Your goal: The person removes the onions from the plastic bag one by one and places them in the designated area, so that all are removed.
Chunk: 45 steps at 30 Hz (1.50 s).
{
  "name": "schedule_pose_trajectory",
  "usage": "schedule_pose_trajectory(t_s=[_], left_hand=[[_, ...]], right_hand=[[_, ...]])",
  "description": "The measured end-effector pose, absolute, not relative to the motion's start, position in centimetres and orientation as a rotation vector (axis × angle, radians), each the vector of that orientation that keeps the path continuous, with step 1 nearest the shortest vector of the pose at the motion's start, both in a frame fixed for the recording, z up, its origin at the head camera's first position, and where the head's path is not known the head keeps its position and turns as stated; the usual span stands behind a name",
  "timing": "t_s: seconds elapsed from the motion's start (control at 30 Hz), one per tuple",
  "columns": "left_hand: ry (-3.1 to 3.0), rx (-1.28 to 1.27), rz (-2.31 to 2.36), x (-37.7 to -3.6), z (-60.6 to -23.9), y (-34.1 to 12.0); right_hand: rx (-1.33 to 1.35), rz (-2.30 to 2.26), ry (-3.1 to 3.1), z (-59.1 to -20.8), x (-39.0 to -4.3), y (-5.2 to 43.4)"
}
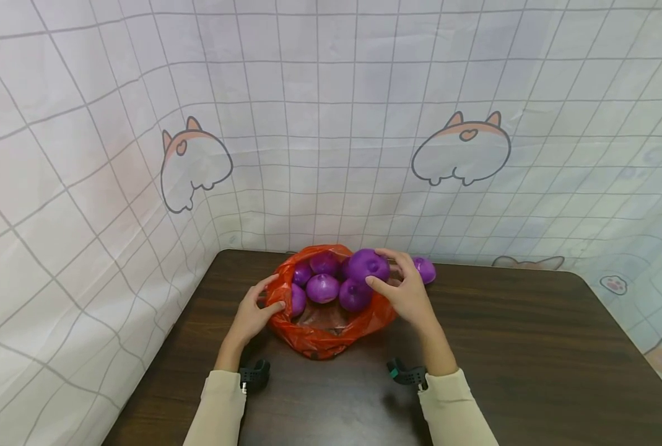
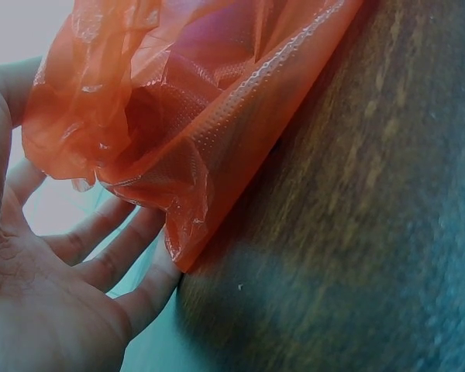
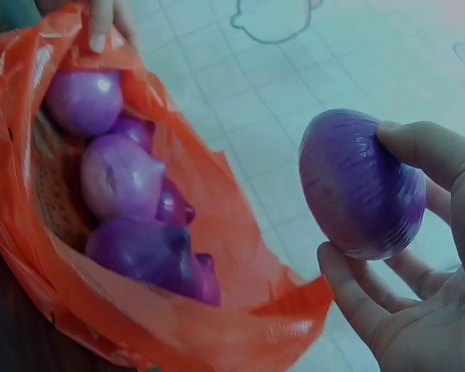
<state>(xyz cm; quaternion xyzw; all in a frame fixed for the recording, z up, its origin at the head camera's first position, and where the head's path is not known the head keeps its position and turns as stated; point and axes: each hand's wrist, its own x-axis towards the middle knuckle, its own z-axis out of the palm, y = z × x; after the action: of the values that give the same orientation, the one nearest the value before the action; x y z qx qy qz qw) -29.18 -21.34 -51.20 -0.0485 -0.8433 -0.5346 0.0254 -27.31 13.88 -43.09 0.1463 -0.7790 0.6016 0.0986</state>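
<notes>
Over the crinkly orange bag (image 1: 319, 334) of smooth purple onions (image 1: 322, 288) — my right hand (image 1: 405, 294) grasps one onion (image 1: 368, 265), my left hand (image 1: 252, 316) pinches the rim.

A glossy round purple onion (image 1: 368, 264) is being held above the far right rim of a crumpled orange plastic bag (image 1: 314, 337), which is lying open on the dark wooden table. Several more purple onions (image 1: 322, 288) are being kept inside the bag, crowded together. Another purple onion (image 1: 424, 270) is lying on the table just beyond the bag's right side.
</notes>
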Motion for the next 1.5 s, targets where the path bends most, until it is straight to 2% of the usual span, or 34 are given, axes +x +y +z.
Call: schedule_pose_trajectory(t_s=[0.43, 0.77, 1.1, 1.5], left_hand=[[-2.609, -0.159, -1.637, -29.3, -51.4, -21.4], [-2.601, -0.157, -1.653, -29.3, -51.3, -21.4], [-2.611, -0.164, -1.641, -29.3, -51.5, -21.5], [-2.608, -0.153, -1.646, -29.2, -51.4, -21.5]], right_hand=[[0.283, 1.793, -2.244, -43.4, -27.8, 16.9], [0.172, 1.799, -2.227, -41.4, -26.8, 18.5], [0.170, 1.699, -2.224, -43.7, -27.9, 21.6], [0.094, 1.547, -2.315, -44.0, -27.9, 25.6]])
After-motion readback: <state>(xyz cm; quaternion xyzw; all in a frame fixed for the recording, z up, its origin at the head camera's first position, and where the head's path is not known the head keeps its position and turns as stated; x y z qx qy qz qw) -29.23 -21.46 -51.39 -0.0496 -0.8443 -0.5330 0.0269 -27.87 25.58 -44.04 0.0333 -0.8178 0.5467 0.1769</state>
